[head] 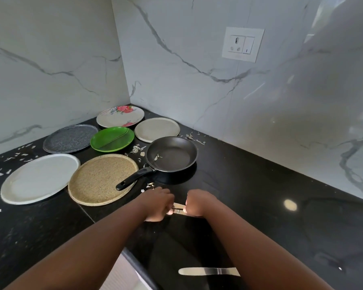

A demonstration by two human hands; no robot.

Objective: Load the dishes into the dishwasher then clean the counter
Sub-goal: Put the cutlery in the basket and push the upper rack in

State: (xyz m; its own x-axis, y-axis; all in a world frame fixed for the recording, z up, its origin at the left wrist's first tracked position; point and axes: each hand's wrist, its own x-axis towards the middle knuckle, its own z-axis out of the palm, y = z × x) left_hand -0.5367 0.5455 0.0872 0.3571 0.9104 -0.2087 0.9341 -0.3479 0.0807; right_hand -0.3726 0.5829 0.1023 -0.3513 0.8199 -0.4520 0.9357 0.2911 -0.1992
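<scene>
My left hand [159, 204] and my right hand [197, 203] rest side by side on the black counter [260, 206], both with fingers curled round a small metal utensil [179, 208] that shows between them. Just beyond stands a black frying pan [171, 153], its handle pointing toward my left hand and lying over a woven tan plate [99, 181]. Further left and back lie a white plate [40, 177], a grey speckled plate [70, 138], a green divided plate [112, 139], a beige plate [157, 129] and a floral plate [120, 116].
A butter knife [205, 271] lies near the counter's front edge, partly under my right forearm. Pale dry scraps [137, 149] are scattered round the pan and along the left side. Marble walls close the corner; a wall socket [242, 44] sits above.
</scene>
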